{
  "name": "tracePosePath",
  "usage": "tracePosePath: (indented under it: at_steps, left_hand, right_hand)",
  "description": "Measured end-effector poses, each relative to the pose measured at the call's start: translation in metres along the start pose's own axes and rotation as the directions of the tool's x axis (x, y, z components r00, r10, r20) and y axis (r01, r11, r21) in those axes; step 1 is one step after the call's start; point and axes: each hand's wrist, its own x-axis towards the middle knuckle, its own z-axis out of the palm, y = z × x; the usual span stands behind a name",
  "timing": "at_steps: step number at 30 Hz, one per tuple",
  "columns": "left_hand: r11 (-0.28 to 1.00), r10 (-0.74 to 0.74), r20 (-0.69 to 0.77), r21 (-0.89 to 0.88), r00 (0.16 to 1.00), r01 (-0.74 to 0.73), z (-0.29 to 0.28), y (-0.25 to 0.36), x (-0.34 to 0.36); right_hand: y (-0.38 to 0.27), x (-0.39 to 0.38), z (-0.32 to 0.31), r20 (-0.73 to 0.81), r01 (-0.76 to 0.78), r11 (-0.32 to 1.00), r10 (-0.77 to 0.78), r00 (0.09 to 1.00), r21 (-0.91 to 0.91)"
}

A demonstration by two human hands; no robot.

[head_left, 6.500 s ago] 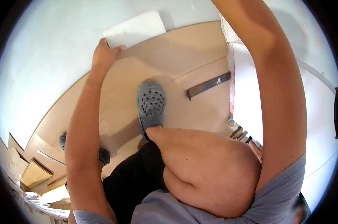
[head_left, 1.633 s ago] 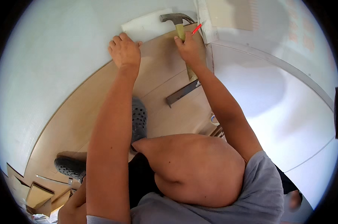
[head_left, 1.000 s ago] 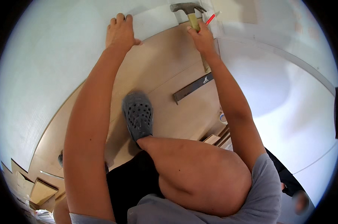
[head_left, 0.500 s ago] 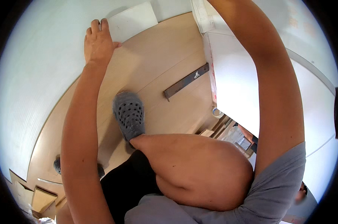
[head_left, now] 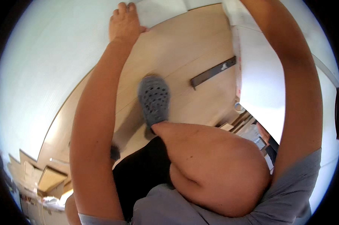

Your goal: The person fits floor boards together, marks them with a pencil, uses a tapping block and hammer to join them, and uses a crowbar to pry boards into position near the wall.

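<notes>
My left hand (head_left: 125, 24) rests on a large pale panel (head_left: 64, 71), near its edge over a light wood-look board surface (head_left: 177, 48). Its fingers are stretched out and its thumb points sideways over that edge. A smaller white board (head_left: 162, 10) lies just right of the fingers. My right arm (head_left: 300, 75) reaches out past the top of the picture, so that hand is out of sight. Between my arms, a flat dark metal bar (head_left: 213, 73) with a short bent end lies on the wood-look boards.
My foot in a grey clog (head_left: 154, 98) stands on the boards. A large white panel (head_left: 261, 75) is on the right, with a roll of tape (head_left: 238, 107) by its lower corner. Another person's arm (head_left: 263, 132) shows beyond it. Wooden pieces (head_left: 51, 178) lie at lower left.
The whole view has shifted, so the bar, clog and panels appear farther right and higher. My left hand stays at the pale panel's edge.
</notes>
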Motion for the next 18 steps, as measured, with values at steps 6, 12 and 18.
tracePosePath:
  at_steps: [6, 12, 18]
  left_hand:
    - [0.998, -0.011, 0.002, 0.063, 1.000, 0.011, -0.034, -0.082, -0.067]
    - [0.976, -0.212, 0.023, 0.062, 0.977, 0.211, -0.071, -0.217, -0.175]
    - [0.878, -0.468, 0.131, -0.047, 0.874, 0.477, -0.090, -0.285, -0.230]
  right_hand:
    - [-0.057, 0.008, -0.020, -0.188, 0.044, 0.990, -0.018, 0.982, 0.133]
    - [-0.159, 0.066, -0.072, -0.275, 0.264, 0.949, -0.211, 0.938, 0.173]
    - [-0.226, 0.098, -0.103, -0.251, 0.373, 0.919, -0.333, 0.909, 0.131]
